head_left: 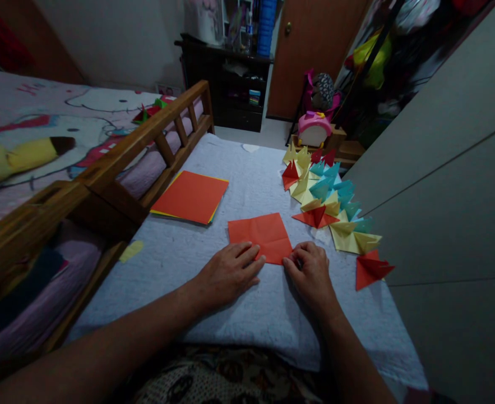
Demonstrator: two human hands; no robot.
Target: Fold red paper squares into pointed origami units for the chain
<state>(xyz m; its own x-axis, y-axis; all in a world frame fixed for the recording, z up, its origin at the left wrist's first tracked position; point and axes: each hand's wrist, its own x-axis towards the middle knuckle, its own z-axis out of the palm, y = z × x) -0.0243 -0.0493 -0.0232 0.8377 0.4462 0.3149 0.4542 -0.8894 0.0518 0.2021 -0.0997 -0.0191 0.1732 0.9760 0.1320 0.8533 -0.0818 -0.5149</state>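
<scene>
A folded orange-red sheet of origami paper (268,233) lies on the cloth-covered surface in front of me, with crease lines across it. My left hand (232,272) rests flat over its near left edge, fingers stretched out. At the near right corner, my right hand (310,272) pinches the paper between thumb and curled fingers. To the upper left sits a stack of square coloured paper (192,196), orange-red on top with yellow and darker edges below. On the right stand several folded paper pieces in yellow, blue and red, among them a red folded piece (371,269) nearest me.
A wooden bed rail (146,146) runs along the left, with a printed bedspread and yellow plush toy (24,157) beyond it. A pale cabinet (453,224) closes off the right side. A dark shelf (230,84) and a pink toy (314,129) stand at the back.
</scene>
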